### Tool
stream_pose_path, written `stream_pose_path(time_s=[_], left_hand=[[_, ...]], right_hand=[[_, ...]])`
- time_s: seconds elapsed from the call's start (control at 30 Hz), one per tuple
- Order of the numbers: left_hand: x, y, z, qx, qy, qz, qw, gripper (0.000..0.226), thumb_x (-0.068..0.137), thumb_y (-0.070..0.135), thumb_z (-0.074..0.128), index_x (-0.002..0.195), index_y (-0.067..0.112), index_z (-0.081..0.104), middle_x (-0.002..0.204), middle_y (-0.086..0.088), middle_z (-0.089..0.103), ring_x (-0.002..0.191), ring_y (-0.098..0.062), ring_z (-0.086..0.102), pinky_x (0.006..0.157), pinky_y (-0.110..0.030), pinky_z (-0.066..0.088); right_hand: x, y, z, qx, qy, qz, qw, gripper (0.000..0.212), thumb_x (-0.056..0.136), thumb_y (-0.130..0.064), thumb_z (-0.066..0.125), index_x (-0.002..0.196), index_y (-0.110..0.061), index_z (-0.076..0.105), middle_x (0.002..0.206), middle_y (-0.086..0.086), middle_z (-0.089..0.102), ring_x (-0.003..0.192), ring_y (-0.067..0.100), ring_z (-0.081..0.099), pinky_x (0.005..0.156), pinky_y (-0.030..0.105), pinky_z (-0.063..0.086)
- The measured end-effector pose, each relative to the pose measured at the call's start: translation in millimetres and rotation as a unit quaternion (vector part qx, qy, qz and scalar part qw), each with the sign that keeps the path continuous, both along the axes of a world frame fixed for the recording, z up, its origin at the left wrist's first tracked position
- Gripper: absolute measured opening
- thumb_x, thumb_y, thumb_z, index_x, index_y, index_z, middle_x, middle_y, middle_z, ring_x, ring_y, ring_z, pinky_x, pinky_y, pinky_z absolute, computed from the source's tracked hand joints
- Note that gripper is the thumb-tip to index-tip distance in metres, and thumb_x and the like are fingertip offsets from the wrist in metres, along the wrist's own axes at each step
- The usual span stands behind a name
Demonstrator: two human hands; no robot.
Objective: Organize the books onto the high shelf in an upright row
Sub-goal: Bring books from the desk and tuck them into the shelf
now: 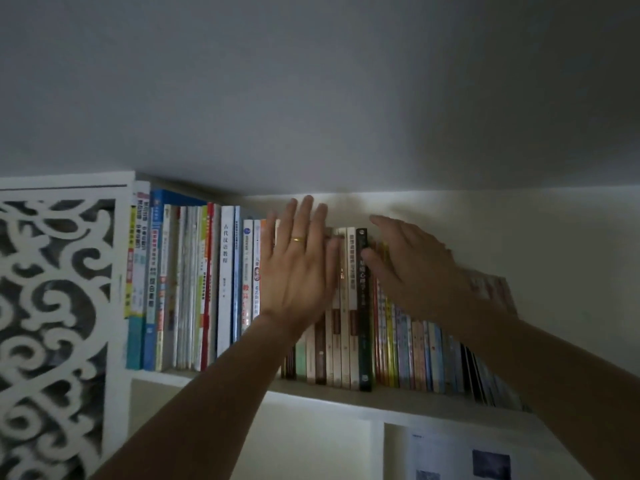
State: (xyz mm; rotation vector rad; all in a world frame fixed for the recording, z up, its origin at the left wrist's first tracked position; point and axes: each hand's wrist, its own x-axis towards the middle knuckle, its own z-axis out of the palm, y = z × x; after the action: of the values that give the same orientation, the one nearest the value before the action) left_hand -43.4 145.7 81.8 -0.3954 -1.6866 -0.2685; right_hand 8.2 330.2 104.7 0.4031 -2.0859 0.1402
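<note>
A long row of upright books (194, 289) fills the high white shelf (346, 393), just under the ceiling. My left hand (298, 265), wearing a gold ring, lies flat with fingers spread against the spines in the middle of the row. My right hand (412, 268) is spread over the tops of the thin colourful books (415, 355) to the right, which lean leftward. A dark green book (364, 337) stands between my two hands. Neither hand grips a book.
A white carved lattice panel (52, 306) closes the shelf's left side. The ceiling (311, 81) sits close above the book tops. Below the shelf are lit white compartments, one holding a paper with pictures (460, 459). A white wall lies at the right.
</note>
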Motion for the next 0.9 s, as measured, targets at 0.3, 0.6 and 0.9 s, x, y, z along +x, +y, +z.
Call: stream_pose_path(time_s=[0.3, 0.6, 0.9], left_hand=[[-43, -61, 10, 0.006, 0.025, 0.036, 0.999, 0.036, 0.107, 0.039, 0.033, 0.127, 0.021, 0.056, 0.118, -0.002, 0.057, 0.117, -0.023, 0.051, 0.122, -0.049, 0.021], [-45, -96, 12, -0.061, 0.054, -0.013, 0.997, 0.050, 0.109, 0.037, 0.031, 0.147, 0.011, 0.051, 0.150, -0.013, 0.052, 0.142, -0.028, 0.043, 0.124, -0.048, 0.023], [-70, -165, 21, -0.003, 0.061, 0.021, 0.998, 0.053, 0.108, 0.036, 0.024, 0.139, 0.007, 0.054, 0.138, -0.011, 0.059, 0.134, -0.026, 0.050, 0.121, -0.049, 0.026]], right_hand=[[-55, -83, -7, -0.029, 0.145, -0.143, 0.979, 0.037, 0.104, -0.045, 0.032, 0.110, -0.016, 0.054, 0.102, 0.007, 0.051, 0.086, 0.023, 0.051, 0.077, 0.038, 0.045], [-42, -109, 10, 0.058, 0.126, -0.216, 0.966, 0.056, 0.102, -0.054, 0.027, 0.112, -0.010, 0.060, 0.105, 0.015, 0.063, 0.106, 0.036, 0.054, 0.112, 0.052, 0.033], [-87, -199, 28, 0.094, 0.144, -0.130, 0.976, 0.048, 0.107, -0.041, 0.020, 0.132, -0.019, 0.054, 0.117, 0.006, 0.068, 0.099, 0.029, 0.062, 0.092, 0.045, 0.039]])
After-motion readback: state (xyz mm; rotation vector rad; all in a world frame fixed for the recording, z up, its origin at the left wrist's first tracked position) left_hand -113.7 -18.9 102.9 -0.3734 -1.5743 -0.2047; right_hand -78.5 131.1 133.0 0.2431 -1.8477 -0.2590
